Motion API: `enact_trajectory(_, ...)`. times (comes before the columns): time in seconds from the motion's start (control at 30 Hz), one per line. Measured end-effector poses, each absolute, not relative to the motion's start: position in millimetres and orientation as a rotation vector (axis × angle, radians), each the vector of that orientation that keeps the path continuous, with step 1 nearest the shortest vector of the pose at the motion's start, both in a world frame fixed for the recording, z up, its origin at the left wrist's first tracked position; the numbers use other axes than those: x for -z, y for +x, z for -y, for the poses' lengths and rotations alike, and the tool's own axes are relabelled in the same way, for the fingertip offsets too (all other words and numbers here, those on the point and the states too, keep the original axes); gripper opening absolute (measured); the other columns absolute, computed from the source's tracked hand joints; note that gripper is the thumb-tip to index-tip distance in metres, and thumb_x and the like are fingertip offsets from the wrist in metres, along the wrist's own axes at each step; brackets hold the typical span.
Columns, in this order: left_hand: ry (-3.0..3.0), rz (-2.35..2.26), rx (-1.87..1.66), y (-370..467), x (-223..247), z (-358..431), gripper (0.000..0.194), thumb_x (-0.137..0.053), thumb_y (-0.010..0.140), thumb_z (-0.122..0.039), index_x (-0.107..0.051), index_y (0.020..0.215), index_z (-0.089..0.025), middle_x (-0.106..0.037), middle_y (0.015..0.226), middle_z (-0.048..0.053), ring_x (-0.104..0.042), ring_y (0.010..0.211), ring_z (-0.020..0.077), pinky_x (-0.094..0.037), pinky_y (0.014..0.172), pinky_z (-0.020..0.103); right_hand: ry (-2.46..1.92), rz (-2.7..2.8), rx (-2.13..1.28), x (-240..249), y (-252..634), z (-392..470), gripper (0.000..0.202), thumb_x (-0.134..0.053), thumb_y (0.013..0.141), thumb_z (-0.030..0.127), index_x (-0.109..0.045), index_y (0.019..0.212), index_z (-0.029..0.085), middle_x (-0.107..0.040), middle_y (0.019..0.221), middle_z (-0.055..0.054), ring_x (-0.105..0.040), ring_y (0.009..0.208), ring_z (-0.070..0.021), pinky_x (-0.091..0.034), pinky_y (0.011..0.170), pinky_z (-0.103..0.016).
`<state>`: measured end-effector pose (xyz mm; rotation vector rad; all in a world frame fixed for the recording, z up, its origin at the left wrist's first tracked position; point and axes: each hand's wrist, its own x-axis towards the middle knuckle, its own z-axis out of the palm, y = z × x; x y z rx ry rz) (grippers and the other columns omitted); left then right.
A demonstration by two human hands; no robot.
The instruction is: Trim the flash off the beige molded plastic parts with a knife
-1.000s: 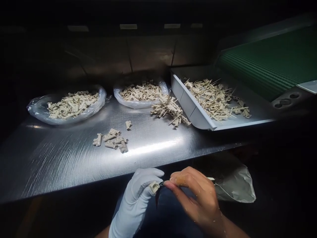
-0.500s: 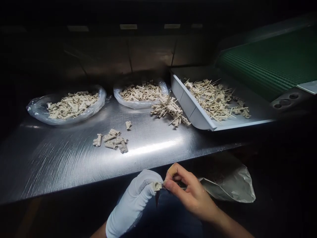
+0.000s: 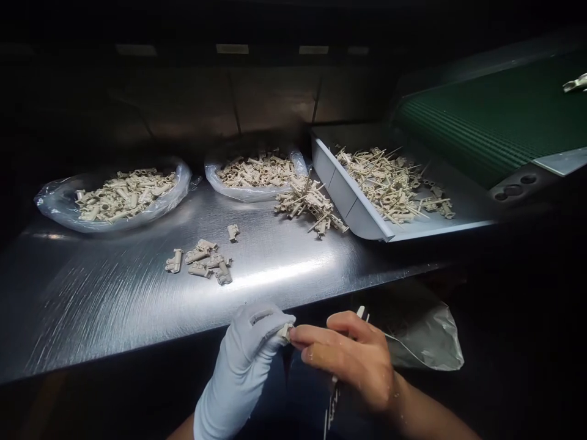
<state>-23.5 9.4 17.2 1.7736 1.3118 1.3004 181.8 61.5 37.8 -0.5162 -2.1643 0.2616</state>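
One beige part (image 3: 285, 332), pinched between the thumb and fingers of my gloved left hand (image 3: 250, 348), before the near edge of the steel table (image 3: 114, 305). My bare right hand (image 3: 353, 354), fingertips at that part, a pale stick (image 3: 361, 312) above and a blurred strip (image 3: 334, 397) below; its grip I cannot tell. On the table: one cluster (image 3: 200, 269), one heap (image 3: 312, 205), a left bag (image 3: 59, 205) and a middle bag (image 3: 247, 194), both filled, and a laden tray (image 3: 339, 188).
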Motion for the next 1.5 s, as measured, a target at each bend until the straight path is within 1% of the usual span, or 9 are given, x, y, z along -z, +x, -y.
enact_trajectory(0.2,1.778,-1.336,-1.173,-28.8,-9.1,-14.9,0.02,-0.057,0.105,-0.021,-0.075,0.111,-0.028,-0.073,0.101,0.003,-0.071,0.091,0.0193,-0.06,0.086,0.03,-0.507,2.247,-0.357,-34.6,176.8,-64.2,0.024,-0.041,0.107,0.014,-0.063,0.101,0.021,-0.08,0.095,-0.007,-0.065,0.064,-0.015,-0.048,0.053,-0.028)
enact_trajectory(0.5,1.615,-1.912,-1.441,-59.0,-1.3,-52.6,0.038,-0.057,0.105,-0.036,-0.065,0.14,-0.025,-0.056,0.15,0.013,-0.048,0.144,0.033,-0.037,0.121,0.055,-0.62,2.072,-0.559,-17.9,163.4,-60.4,0.012,-0.069,0.098,0.012,-0.071,0.108,0.018,-0.08,0.084,-0.005,-0.075,0.069,-0.017,-0.058,0.06,-0.027)
enact_trajectory(0.63,1.26,-1.282,-1.208,-32.6,6.4,-25.1,0.064,-0.043,0.104,-0.062,-0.051,0.155,-0.024,-0.067,0.137,0.018,-0.068,0.12,0.0333,-0.059,0.098,0.048,-0.665,2.008,-0.766,-11.8,150.0,-53.1,0.015,-0.071,0.099,0.024,-0.073,0.113,0.018,-0.076,0.085,-0.006,-0.072,0.07,-0.0164,-0.059,0.062,-0.026)
enact_trajectory(0.7,1.181,-1.118,-1.127,-23.6,12.4,-14.1,0.065,-0.051,0.102,-0.061,-0.047,0.158,-0.027,-0.071,0.13,0.015,-0.071,0.111,0.0295,-0.057,0.101,0.046,-0.707,1.993,-0.927,-9.6,147.2,-50.0,0.018,-0.071,0.099,0.033,-0.076,0.107,0.018,-0.071,0.083,-0.005,-0.068,0.067,-0.0148,-0.057,0.059,-0.024)
enact_trajectory(0.8,0.948,-1.031,-1.072,-18.6,9.0,-10.3,0.068,-0.066,0.097,-0.054,-0.044,0.158,-0.031,-0.074,0.09,0.003,-0.067,0.068,0.0175,-0.058,0.067,0.029,-0.792,1.903,-1.073,-8.4,148.9,-47.7,0.02,-0.072,0.097,0.038,-0.077,0.094,0.019,-0.066,0.075,-0.002,-0.062,0.062,-0.0129,-0.053,0.055,-0.021)
enact_trajectory(0.93,0.722,-0.986,-1.018,-16.0,-13.5,-17.3,0.048,-0.088,0.083,-0.04,-0.068,0.123,-0.023,-0.071,0.088,0.0,-0.063,0.068,0.0132,-0.053,0.067,0.024,-0.956,1.655,-1.147,-8.1,155.1,-44.5,0.022,-0.07,0.097,0.042,-0.072,0.095,0.02,-0.064,0.071,0.001,-0.055,0.054,-0.0103,-0.045,0.047,-0.019)
enact_trajectory(1.07,0.77,-0.974,-1.11,-12.0,-23.7,-16.3,0.021,-0.076,0.095,-0.039,-0.07,0.088,-0.02,-0.066,0.078,-0.002,-0.06,0.064,0.0118,-0.051,0.064,0.024,-0.965,1.601,-1.112,-8.2,158.3,-38.8,0.029,-0.067,0.099,0.048,-0.065,0.115,0.024,-0.064,0.077,0.002,-0.061,0.061,-0.0122,-0.05,0.052,-0.019)
enact_trajectory(1.3,0.739,-1.011,-1.135,-1.5,-17.1,-4.7,0.038,-0.06,0.103,-0.049,-0.061,0.077,-0.021,-0.058,0.057,-0.004,-0.05,0.052,0.0113,-0.047,0.058,0.024,-0.796,1.859,-0.821,-14.2,157.4,-37.9,0.037,-0.046,0.11,0.02,-0.057,0.144,0.028,-0.07,0.095,-0.003,-0.066,0.083,-0.0164,-0.058,0.077,-0.028)
enact_trajectory(1.5,0.709,-1.159,-1.176,8.6,-29.5,-9.5,0.04,-0.068,0.093,-0.059,-0.069,0.077,-0.023,-0.067,0.073,0.002,-0.063,0.063,0.0182,-0.055,0.059,0.029,-0.806,1.995,-0.65,-14.1,153.6,-38.0,0.05,-0.043,0.111,0.046,-0.047,0.157,0.028,-0.065,0.086,-0.003,-0.06,0.075,-0.0178,-0.053,0.066,-0.029)
